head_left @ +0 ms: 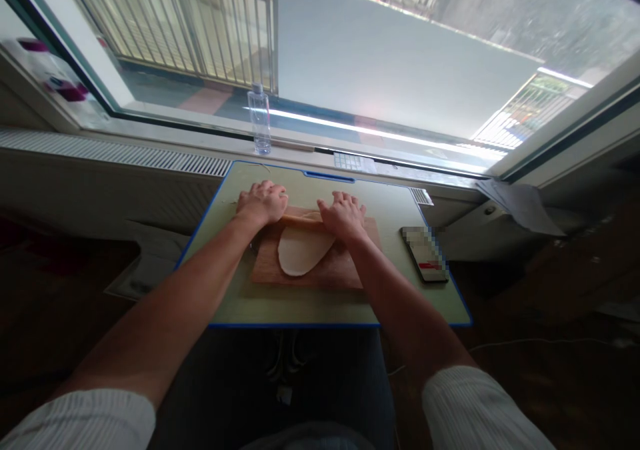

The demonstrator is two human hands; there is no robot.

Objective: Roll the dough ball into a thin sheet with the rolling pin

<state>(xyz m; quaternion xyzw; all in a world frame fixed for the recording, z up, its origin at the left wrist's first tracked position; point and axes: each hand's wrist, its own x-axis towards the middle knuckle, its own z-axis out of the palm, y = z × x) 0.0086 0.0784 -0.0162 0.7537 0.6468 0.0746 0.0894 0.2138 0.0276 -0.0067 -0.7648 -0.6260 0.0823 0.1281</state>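
Observation:
A rolling pin (303, 222) lies crosswise over a flat sheet of pale dough (303, 250), whose rounded near part spreads toward me. Under the dough is a reddish-brown wooden board (267, 270). My left hand (263, 201) is closed over the pin's left end, knuckles up. At the other end, my right hand (345, 213) rests on the pin with its fingers curled over the far side, a little apart. Both palms hide the pin's ends. Some dough shows just beyond the pin, between the hands.
The board sits on a small blue-edged table (310, 311). A phone (425, 255) lies at the table's right. On the windowsill stand a clear plastic bottle (260, 120) and a sheet of paper (353, 162). A radiator (125, 153) runs below the window, with loose papers (520, 203) to the right.

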